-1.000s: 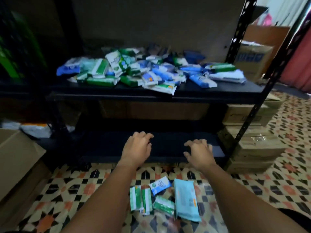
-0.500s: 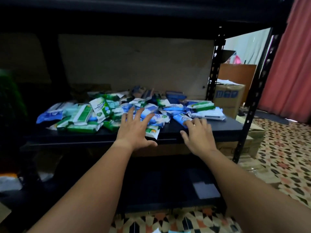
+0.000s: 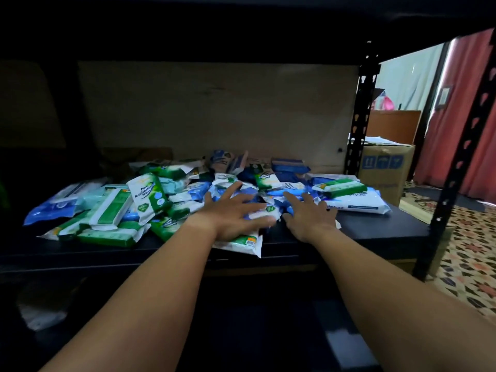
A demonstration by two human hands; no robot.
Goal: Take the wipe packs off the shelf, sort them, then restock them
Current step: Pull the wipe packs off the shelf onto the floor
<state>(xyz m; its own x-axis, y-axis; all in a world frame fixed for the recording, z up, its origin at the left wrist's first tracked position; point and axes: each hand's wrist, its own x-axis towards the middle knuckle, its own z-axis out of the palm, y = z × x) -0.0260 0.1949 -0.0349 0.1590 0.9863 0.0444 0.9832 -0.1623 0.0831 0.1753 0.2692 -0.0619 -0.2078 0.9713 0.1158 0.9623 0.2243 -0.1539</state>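
A loose heap of green, blue and white wipe packs (image 3: pixel 150 200) covers the black shelf (image 3: pixel 375 232). My left hand (image 3: pixel 233 213) lies flat with spread fingers on top of the packs in the middle of the heap, over a white and green pack (image 3: pixel 241 244) that juts past the shelf's front edge. My right hand (image 3: pixel 308 213) reaches in beside it, fingers straight, touching the blue packs at the heap's right side. A large white pack (image 3: pixel 357 204) lies just right of that hand.
A black perforated upright (image 3: pixel 456 167) stands at the shelf's front right corner, another (image 3: pixel 361 114) at the back. A cardboard box (image 3: pixel 383 170) sits behind the shelf on the right. Patterned floor tiles (image 3: pixel 469 259) and a red curtain (image 3: pixel 461 108) lie to the right.
Both hands rose from the floor pile to the shelf and moved forward onto the heap. The view lifted, so the packs on the floor are out of sight.
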